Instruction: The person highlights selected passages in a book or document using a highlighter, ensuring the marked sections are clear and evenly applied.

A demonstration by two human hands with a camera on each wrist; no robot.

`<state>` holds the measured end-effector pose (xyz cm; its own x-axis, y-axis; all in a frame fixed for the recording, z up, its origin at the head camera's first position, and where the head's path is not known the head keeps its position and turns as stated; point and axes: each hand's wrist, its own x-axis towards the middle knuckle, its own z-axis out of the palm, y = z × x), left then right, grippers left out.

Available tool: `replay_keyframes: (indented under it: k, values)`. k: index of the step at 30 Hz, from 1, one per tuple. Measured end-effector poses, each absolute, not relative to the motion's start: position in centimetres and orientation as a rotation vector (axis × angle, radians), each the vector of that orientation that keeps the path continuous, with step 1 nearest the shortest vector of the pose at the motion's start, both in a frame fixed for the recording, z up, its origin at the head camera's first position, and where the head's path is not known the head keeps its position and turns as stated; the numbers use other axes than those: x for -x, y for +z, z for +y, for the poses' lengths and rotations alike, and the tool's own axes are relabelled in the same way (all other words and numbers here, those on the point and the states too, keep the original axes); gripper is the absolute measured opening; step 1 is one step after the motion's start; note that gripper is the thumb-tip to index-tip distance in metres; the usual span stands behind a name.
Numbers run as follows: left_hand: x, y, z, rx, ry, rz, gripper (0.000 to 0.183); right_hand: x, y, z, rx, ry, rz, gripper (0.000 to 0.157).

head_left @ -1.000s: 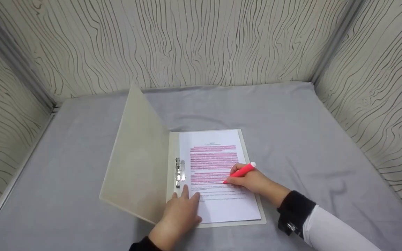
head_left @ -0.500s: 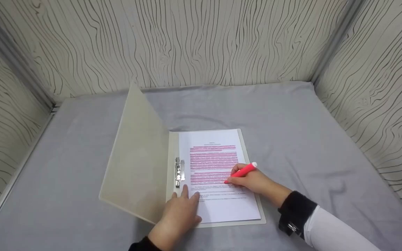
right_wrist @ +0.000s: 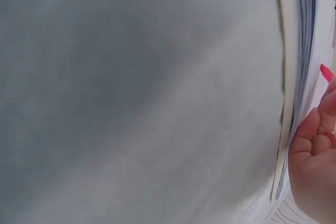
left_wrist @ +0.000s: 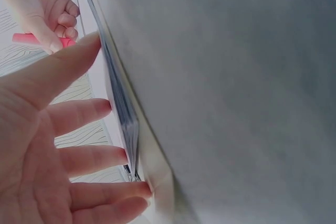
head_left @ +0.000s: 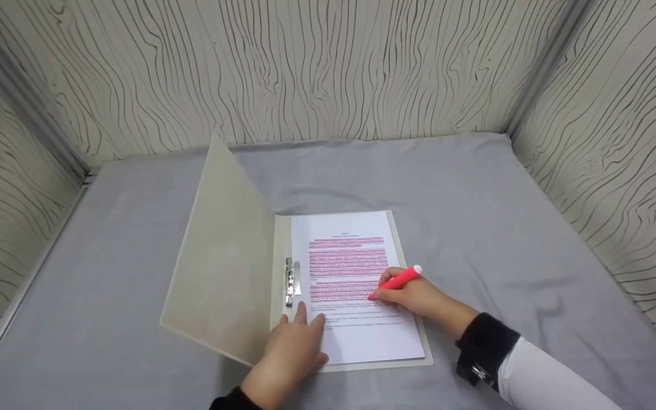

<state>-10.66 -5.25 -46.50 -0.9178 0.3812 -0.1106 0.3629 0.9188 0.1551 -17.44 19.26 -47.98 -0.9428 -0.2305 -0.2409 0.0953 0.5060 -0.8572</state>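
My right hand [head_left: 410, 293] holds a pink highlighter [head_left: 401, 279] with a white end, its tip on the printed page [head_left: 362, 344]. Pink marking covers the upper paragraphs, while the lines below are plain black print. The right wrist view shows the highlighter's tip [right_wrist: 326, 73] beyond curled fingers. With fingers spread, my left hand [head_left: 296, 344] rests on the lower left of the page. In the left wrist view its fingertips [left_wrist: 119, 156] touch the paper stack's edge. The pages lie in an open cream binder [head_left: 220, 256] with a metal clip [head_left: 290, 282] along its spine.
The binder's cover stands tilted up on the left. A grey cloth [head_left: 533, 256] with some creases covers the table. Patterned wall panels [head_left: 328, 68] enclose the back and both sides.
The highlighter's tip has shifted very slightly to the right along the lowest marked line, together with my right hand. My left hand stays in place on the page.
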Motion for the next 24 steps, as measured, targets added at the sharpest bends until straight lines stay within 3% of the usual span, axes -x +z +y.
replay_keyframes:
  k: [24]
  values:
    - [10.63, -46.39, -5.23, -0.563, 0.199, 2.928, 0.064, 17.44, -48.15, 20.08, 0.137, -1.398, 2.452, 0.024]
